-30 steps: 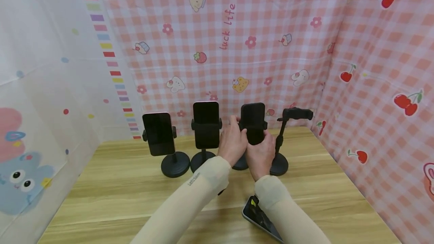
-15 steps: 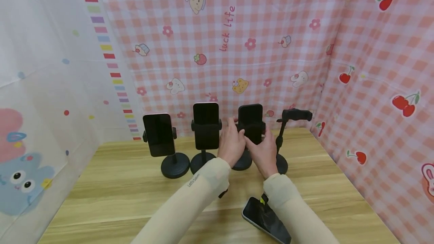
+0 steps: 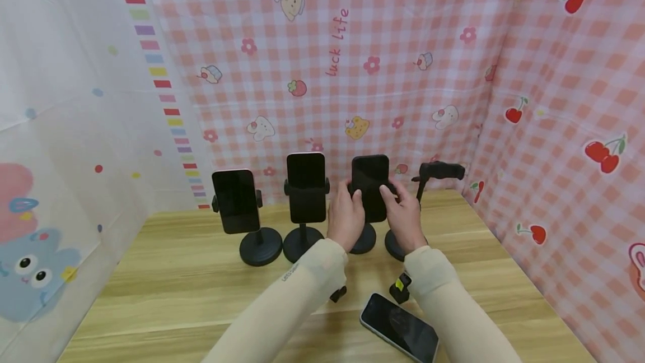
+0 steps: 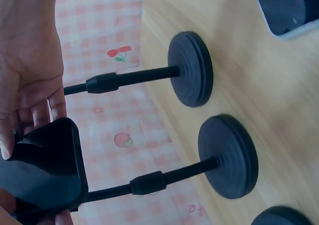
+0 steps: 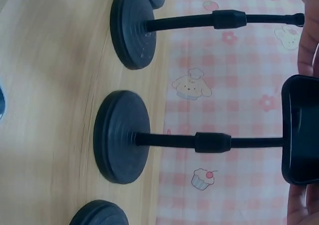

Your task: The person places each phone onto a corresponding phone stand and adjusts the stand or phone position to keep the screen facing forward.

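Both hands hold a black smartphone (image 3: 370, 170) that sits upright in the third phone stand (image 3: 365, 241) from the left. My left hand (image 3: 346, 218) grips its left edge, thumb toward the front. At the right edge is my right hand (image 3: 405, 220), its thumb lying over the phone's face and its fingers reaching behind. The left wrist view shows the right hand (image 4: 32, 50) beside the phone (image 4: 45, 170), with parts of the left hand at the lower corner. How the clamp meets the phone is largely hidden by the hands.
Two stands to the left hold a phone (image 3: 235, 200) and another phone (image 3: 306, 167). A stand with a bare clamp (image 3: 442, 170) is at the right, close to the right hand. One more smartphone (image 3: 400, 326) lies on the wooden table (image 3: 166, 301). Patterned cloth (image 3: 322, 105) hangs behind.
My right hand has moved from below the phone to its right side, its thumb now on the face. The held phone has shifted slightly left. More of the lying phone shows.
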### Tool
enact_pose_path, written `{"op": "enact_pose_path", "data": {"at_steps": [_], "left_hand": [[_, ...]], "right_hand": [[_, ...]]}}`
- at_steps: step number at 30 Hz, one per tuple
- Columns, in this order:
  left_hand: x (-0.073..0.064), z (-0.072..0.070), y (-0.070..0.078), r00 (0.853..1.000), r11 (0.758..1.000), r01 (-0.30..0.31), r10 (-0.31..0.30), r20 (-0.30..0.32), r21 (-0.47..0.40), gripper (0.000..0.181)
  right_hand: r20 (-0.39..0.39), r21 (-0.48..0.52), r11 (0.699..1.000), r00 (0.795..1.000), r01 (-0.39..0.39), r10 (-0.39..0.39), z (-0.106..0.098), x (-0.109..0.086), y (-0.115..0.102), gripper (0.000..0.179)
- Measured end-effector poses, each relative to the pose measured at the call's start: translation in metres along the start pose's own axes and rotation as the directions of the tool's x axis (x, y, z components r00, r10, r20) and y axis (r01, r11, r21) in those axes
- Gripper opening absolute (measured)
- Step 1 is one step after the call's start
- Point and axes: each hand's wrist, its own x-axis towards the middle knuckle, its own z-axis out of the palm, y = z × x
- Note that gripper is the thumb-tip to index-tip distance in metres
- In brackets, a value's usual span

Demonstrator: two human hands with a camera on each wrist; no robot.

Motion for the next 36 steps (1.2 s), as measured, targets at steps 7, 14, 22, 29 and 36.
{"op": "enact_pose_path", "data": {"at_steps": [7, 14, 22, 29, 36], "left_hand": [[0.002, 0.002, 0.0, 0.998, 1.0, 0.001, -0.003, -0.057, -0.028, 0.037], [0.002, 0.001, 0.0, 0.998, 0.997, 0.039, -0.042, -0.044, -0.069, 0.037], [0.002, -0.001, 0.004, 0.992, 0.987, 0.121, -0.123, -0.011, -0.108, 0.038], [0.004, 0.0, 0.006, 0.994, 0.993, 0.093, -0.096, -0.054, -0.069, 0.035], [0.005, 0.001, 0.007, 0.993, 0.995, 0.089, -0.093, -0.07, -0.053, 0.035]], "right_hand": [[-0.041, 0.014, 1.0, 0.999, -0.004, 0.004, 0.006, -0.002, -0.004, 0.043], [-0.061, -0.001, 1.0, 0.998, -0.021, 0.021, 0.008, -0.002, -0.008, 0.041], [-0.071, -0.084, 0.994, 0.995, -0.073, 0.068, 0.007, -0.001, -0.016, 0.044], [-0.088, -0.122, 0.987, 0.992, -0.104, 0.094, 0.007, 0.0, -0.021, 0.045], [-0.094, -0.13, 0.985, 0.99, -0.113, 0.101, 0.008, -0.001, -0.025, 0.043]]}}
